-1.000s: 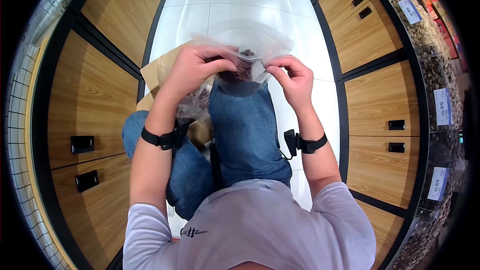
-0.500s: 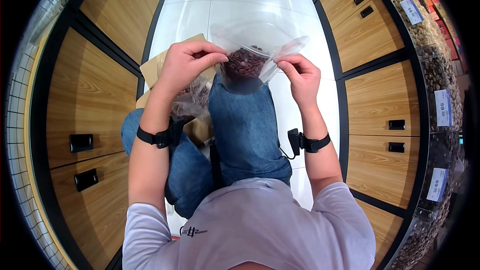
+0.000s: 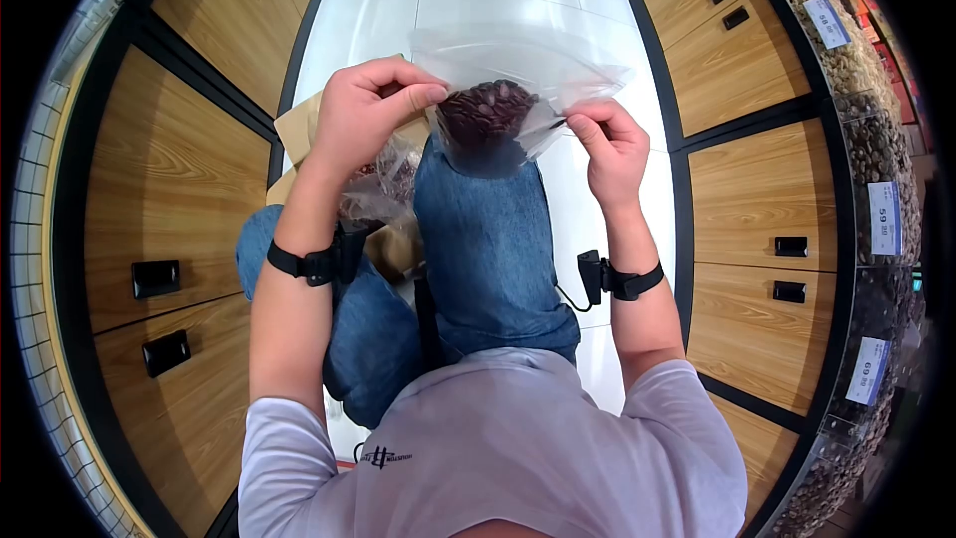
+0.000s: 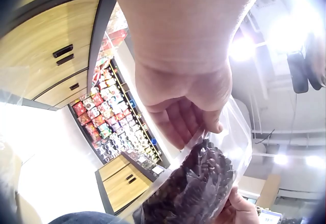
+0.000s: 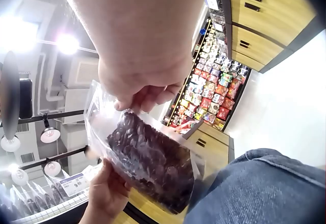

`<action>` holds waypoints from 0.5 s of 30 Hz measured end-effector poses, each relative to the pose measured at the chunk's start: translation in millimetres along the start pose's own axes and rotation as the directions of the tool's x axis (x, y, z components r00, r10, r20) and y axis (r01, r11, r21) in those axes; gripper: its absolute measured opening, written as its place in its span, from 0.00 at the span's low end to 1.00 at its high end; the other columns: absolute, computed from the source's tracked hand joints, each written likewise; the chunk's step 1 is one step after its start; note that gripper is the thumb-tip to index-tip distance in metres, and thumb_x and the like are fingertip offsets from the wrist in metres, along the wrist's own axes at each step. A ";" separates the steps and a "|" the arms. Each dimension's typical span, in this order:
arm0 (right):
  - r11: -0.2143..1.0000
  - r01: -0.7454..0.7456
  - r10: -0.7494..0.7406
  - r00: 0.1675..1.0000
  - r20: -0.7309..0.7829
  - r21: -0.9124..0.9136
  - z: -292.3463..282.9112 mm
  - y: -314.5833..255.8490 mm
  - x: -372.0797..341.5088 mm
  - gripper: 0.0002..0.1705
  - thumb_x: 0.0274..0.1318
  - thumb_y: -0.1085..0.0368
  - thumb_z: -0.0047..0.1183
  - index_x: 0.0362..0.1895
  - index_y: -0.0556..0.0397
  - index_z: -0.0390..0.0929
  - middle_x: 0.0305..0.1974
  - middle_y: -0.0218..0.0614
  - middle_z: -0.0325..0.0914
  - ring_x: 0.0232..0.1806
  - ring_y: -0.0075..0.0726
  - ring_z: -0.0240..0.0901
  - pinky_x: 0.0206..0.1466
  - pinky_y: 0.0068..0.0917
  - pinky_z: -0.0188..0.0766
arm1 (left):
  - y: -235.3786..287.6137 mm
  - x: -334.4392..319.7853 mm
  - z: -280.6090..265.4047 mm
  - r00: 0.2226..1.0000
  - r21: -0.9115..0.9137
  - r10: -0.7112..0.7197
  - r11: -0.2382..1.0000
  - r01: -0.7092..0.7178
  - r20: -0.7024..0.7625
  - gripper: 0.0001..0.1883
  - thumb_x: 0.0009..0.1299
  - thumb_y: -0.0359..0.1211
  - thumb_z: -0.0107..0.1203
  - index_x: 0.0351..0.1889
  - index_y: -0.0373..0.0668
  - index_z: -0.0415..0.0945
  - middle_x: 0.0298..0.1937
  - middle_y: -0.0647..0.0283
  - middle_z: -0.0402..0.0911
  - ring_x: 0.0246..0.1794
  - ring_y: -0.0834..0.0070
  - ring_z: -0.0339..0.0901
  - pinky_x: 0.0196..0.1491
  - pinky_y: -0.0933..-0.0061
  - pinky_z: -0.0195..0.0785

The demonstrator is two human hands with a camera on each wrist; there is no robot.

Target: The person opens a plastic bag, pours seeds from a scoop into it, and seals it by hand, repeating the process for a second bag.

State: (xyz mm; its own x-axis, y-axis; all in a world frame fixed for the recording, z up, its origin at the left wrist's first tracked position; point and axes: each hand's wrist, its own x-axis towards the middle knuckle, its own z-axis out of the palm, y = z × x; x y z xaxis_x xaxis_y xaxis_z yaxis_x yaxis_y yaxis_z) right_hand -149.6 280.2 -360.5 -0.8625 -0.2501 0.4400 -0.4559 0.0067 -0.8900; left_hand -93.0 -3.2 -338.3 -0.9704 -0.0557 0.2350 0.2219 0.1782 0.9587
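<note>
A clear plastic bag (image 3: 506,144) holding dark, flat reddish-brown pieces (image 3: 488,112) is held above the knee. My left hand (image 3: 373,115) pinches its left edge between thumb and fingers. Its right edge is pinched by my right hand (image 3: 612,149). The upper part of the bag spreads wide between both hands. In the left wrist view the left hand (image 4: 186,107) grips the bag's rim beside the dark pieces (image 4: 191,188); in the right wrist view the right hand (image 5: 145,89) does likewise above the pieces (image 5: 150,163).
Another clear bag with reddish contents (image 3: 383,179) and brown cardboard (image 3: 297,130) lie left of the raised knee (image 3: 483,229). Wooden cabinets (image 3: 762,189) line both sides of the pale tiled floor (image 3: 378,15). Bins with price tags (image 3: 884,217) run along the right.
Both hands have moved apart, stretching the bag's top wider. The bag has turned so that its dark contents show more fully.
</note>
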 end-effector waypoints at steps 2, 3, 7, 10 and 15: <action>1.000 0.007 -0.008 1.000 0.016 0.020 -2.3 0.8 0.4 0.02 0.56 0.73 0.63 0.33 0.58 0.83 0.34 0.33 0.81 0.37 0.27 0.75 0.44 0.22 0.70 | -5.3 -0.1 0.8 0.999 -0.065 0.020 0.998 -0.022 -0.032 0.05 0.66 0.28 0.65 0.35 0.36 0.86 0.31 0.67 0.85 0.33 0.85 0.77 0.37 0.82 0.70; 1.000 0.006 -0.006 1.000 0.016 0.019 -3.6 1.1 0.4 0.02 0.56 0.73 0.63 0.33 0.58 0.83 0.34 0.33 0.81 0.37 0.27 0.75 0.44 0.22 0.70 | -6.7 0.1 0.6 0.999 -0.066 0.018 0.998 -0.020 -0.031 0.05 0.66 0.28 0.65 0.35 0.36 0.86 0.31 0.67 0.85 0.33 0.85 0.77 0.37 0.82 0.70; 0.998 -0.017 0.015 0.999 0.034 0.058 -6.0 2.9 -1.7 0.03 0.56 0.72 0.63 0.33 0.58 0.82 0.33 0.32 0.80 0.37 0.25 0.73 0.43 0.21 0.68 | -9.2 0.0 1.8 0.999 -0.152 0.032 0.988 -0.031 0.007 0.05 0.68 0.28 0.63 0.36 0.34 0.83 0.35 0.65 0.85 0.37 0.83 0.78 0.43 0.81 0.71; 0.997 -0.036 0.034 0.999 0.035 0.074 -6.6 3.1 -2.3 0.03 0.57 0.72 0.63 0.33 0.58 0.82 0.33 0.31 0.80 0.36 0.24 0.72 0.43 0.21 0.68 | -9.0 0.7 3.3 0.999 -0.214 0.036 0.976 -0.029 0.027 0.05 0.70 0.27 0.61 0.38 0.34 0.82 0.37 0.63 0.85 0.39 0.81 0.79 0.46 0.80 0.73; 0.990 -0.058 0.053 0.997 0.048 0.126 -6.2 2.5 -0.9 0.03 0.58 0.71 0.62 0.33 0.57 0.81 0.33 0.30 0.80 0.37 0.23 0.72 0.44 0.21 0.68 | -10.4 2.1 4.8 0.998 -0.244 0.048 0.969 -0.037 0.039 0.05 0.70 0.27 0.60 0.38 0.34 0.81 0.40 0.61 0.86 0.41 0.79 0.80 0.48 0.78 0.74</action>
State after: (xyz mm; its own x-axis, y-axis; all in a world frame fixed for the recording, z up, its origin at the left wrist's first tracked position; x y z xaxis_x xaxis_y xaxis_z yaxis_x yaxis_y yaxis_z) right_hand -151.3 286.4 -362.3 -0.8739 -0.2952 0.3862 -0.3734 -0.1008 -0.9222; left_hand -97.8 -0.4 -348.5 -0.9617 -0.0087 0.2739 0.2738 -0.0649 0.9596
